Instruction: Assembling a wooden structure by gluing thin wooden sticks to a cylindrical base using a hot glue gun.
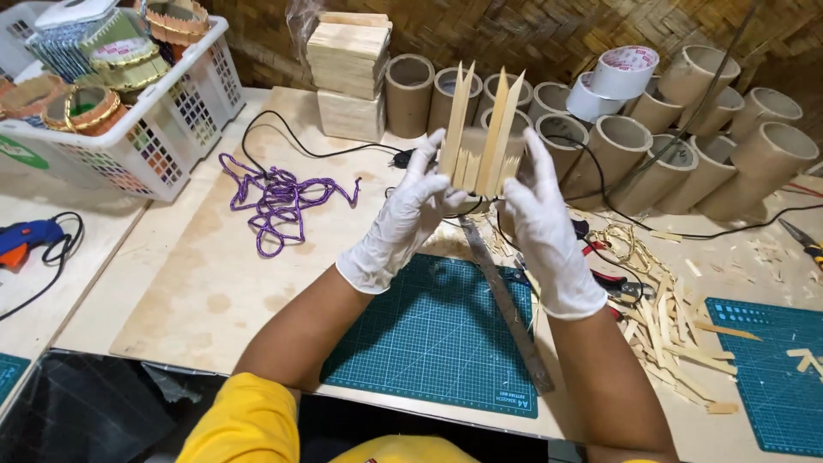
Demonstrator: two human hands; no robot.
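Note:
Both my hands wear white gloves and hold up a cardboard tube clad in pale pointed bamboo strips [480, 141], above the work table. My left hand [403, 214] grips its left side with the fingers spread along the strips. My right hand [542, 227] holds its right side, one finger raised up along the strips. The strips stand upright with their pointed tips up. Below my hands lies a green cutting mat [429, 343] with a metal ruler [506, 309] across its right edge.
A white basket [171, 120] of finished craft pieces stands at the back left. Purple cord [279, 197], stacked wood blocks [347, 73], several cardboard tubes [634, 141], tape rolls [613, 77], loose bamboo strips [664, 317], red-handled pliers [604, 274] and a blue glue gun [21, 238] lie around.

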